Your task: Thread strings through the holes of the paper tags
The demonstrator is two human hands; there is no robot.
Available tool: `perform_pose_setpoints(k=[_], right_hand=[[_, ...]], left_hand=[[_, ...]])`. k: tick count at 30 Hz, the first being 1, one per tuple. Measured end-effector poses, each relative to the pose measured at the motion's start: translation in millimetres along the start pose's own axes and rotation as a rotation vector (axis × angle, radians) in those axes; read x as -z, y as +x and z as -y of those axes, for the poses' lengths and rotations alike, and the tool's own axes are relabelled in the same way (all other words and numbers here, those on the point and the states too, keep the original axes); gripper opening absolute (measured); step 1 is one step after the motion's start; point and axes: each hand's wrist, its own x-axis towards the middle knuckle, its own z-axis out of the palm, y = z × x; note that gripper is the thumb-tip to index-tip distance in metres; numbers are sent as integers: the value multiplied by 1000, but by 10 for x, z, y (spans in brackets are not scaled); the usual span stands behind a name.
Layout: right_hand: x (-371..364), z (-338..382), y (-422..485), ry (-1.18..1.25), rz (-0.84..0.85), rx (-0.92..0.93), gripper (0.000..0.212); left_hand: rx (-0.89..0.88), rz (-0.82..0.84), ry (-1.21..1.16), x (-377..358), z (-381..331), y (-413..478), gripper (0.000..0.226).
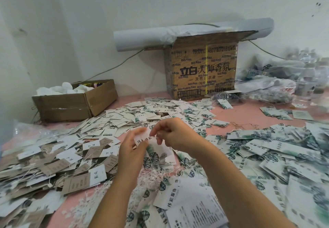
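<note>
My left hand [132, 147] holds a small stack of white paper tags with green leaf prints [156, 154] above the pink table. My right hand [170, 133] pinches at the top edge of that stack, fingertips close together near the hole; a thin string there is too fine to make out. A tangle of white strings [153, 176] lies under my hands. Loose tags cover the table: brown and white ones [58, 156] at the left, leaf-printed ones [277, 151] at the right.
An open shallow cardboard box [74, 103] stands at the back left. A tall printed carton [203, 69] stands against the wall with a paper roll [142, 39] on it. Plastic bags and bottles [293, 82] crowd the back right. A grey cable [114, 66] runs along the wall.
</note>
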Motion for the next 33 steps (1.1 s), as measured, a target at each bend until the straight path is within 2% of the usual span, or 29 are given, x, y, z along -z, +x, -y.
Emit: perform_pose_setpoints(k=[3, 6, 9, 14, 18, 29, 33], right_hand=[[-17, -11, 12, 14, -45, -17, 33], [-36, -13, 34, -78, -106, -2, 26], [-39, -6, 46, -204, -141, 37, 21], [-38, 1, 39, -191, -114, 73, 12], [11, 1, 16, -165, -64, 109, 6], [78, -40, 20, -253, -92, 175, 11], [113, -77, 19, -292, -145, 153, 7]], left_hand=[[45, 53, 21, -35, -33, -3, 42], [61, 116, 5, -70, -91, -32, 35], [-1, 125, 23, -74, -131, -52, 40], [-71, 117, 83, -70, -141, -59, 22], [-84, 97, 82, -42, -158, -60, 33], [-109, 102, 85, -19, -148, -49, 29], [-97, 107, 123, -14, -140, -30, 5]])
